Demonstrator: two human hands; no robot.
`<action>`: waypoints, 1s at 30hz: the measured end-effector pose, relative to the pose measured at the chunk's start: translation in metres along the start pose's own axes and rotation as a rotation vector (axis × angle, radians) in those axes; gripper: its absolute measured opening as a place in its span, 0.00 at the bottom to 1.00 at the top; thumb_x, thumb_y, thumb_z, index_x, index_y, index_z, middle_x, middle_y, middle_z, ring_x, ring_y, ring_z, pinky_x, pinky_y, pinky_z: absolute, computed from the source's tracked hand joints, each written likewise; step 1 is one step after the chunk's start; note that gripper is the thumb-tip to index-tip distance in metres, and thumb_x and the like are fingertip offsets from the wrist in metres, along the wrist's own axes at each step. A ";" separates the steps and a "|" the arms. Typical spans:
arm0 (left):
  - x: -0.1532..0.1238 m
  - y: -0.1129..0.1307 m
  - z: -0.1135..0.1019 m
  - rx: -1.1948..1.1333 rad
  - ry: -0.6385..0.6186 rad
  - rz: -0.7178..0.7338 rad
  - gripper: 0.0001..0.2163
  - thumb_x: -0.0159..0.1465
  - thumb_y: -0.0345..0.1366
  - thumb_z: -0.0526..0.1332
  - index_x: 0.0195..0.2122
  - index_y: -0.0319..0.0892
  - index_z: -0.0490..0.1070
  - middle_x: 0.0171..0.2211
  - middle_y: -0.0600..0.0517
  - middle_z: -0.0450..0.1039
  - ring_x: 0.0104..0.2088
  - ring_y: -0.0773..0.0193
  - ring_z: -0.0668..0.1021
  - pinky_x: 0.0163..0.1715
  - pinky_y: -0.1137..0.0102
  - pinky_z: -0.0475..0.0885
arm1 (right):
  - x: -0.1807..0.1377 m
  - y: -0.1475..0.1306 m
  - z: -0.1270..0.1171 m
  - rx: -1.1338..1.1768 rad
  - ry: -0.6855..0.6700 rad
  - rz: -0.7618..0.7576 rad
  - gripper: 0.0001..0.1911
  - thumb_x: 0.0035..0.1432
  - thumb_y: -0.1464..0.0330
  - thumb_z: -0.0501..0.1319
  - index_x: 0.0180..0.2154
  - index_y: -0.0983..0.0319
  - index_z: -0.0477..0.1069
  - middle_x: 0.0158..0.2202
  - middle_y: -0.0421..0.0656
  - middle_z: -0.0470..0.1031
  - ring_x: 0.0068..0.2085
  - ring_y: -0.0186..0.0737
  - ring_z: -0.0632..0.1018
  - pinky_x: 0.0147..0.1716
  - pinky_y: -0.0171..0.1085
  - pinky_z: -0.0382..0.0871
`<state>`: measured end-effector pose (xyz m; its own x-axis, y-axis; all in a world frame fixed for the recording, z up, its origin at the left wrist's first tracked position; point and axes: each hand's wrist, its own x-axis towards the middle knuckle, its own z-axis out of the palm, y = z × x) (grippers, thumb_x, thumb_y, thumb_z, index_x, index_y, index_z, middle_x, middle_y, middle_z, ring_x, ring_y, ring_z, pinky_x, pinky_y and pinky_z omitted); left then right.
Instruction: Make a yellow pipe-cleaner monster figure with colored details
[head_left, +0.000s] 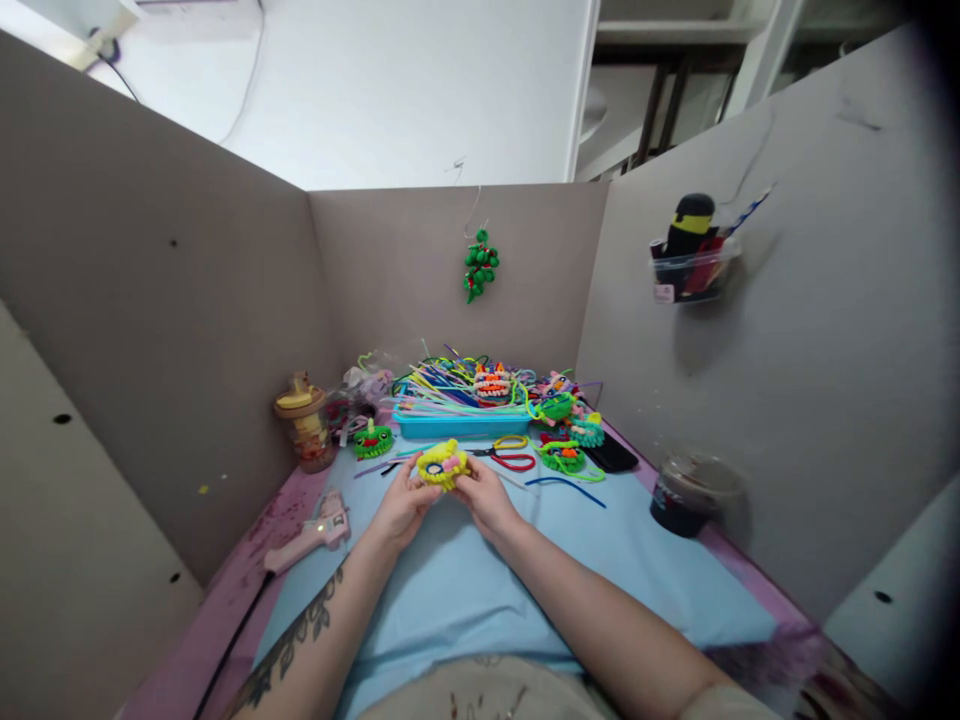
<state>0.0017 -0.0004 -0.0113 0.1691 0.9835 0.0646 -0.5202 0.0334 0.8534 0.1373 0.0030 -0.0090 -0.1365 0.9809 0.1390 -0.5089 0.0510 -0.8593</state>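
Between my two hands is a small yellow pipe-cleaner figure with a pink piece and a dark ring-like eye on it. My left hand grips its left side, thumb along the lower edge. My right hand pinches the right side. Just beyond lie scissors with one yellow and one red handle. A green pipe-cleaner figure sits to the left, and another green figure with orange to the right. A blue pipe cleaner lies on the cloth near my right hand.
A blue tray heaped with pipe cleaners stands at the back. At left are a pink glue gun with a cord and a lidded cup. A dark phone and a round tub are at right. Grey panels enclose three sides.
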 end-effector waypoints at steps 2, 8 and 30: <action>-0.002 0.001 0.002 0.000 0.010 0.004 0.42 0.40 0.21 0.69 0.57 0.43 0.55 0.36 0.48 0.75 0.31 0.65 0.77 0.31 0.75 0.68 | 0.000 0.001 0.000 0.013 0.005 -0.001 0.17 0.40 0.72 0.61 0.37 0.61 0.70 0.37 0.41 0.74 0.38 0.40 0.74 0.35 0.36 0.69; -0.004 0.002 0.008 0.015 0.054 0.039 0.45 0.41 0.24 0.71 0.59 0.43 0.50 0.36 0.48 0.75 0.31 0.67 0.77 0.31 0.76 0.69 | 0.002 0.006 0.000 0.021 0.044 0.042 0.16 0.39 0.71 0.62 0.36 0.62 0.70 0.37 0.42 0.73 0.38 0.38 0.74 0.34 0.34 0.69; 0.009 0.005 -0.007 -0.116 0.140 0.025 0.26 0.49 0.25 0.67 0.48 0.43 0.62 0.34 0.52 0.75 0.32 0.69 0.77 0.33 0.77 0.72 | 0.000 0.002 -0.006 -0.047 0.059 -0.082 0.25 0.40 0.68 0.65 0.42 0.58 0.61 0.31 0.38 0.70 0.30 0.35 0.74 0.30 0.35 0.68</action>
<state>-0.0058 0.0097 -0.0100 0.0403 0.9992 0.0056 -0.6171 0.0205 0.7866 0.1413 0.0043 -0.0134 -0.0453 0.9822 0.1820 -0.4758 0.1390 -0.8685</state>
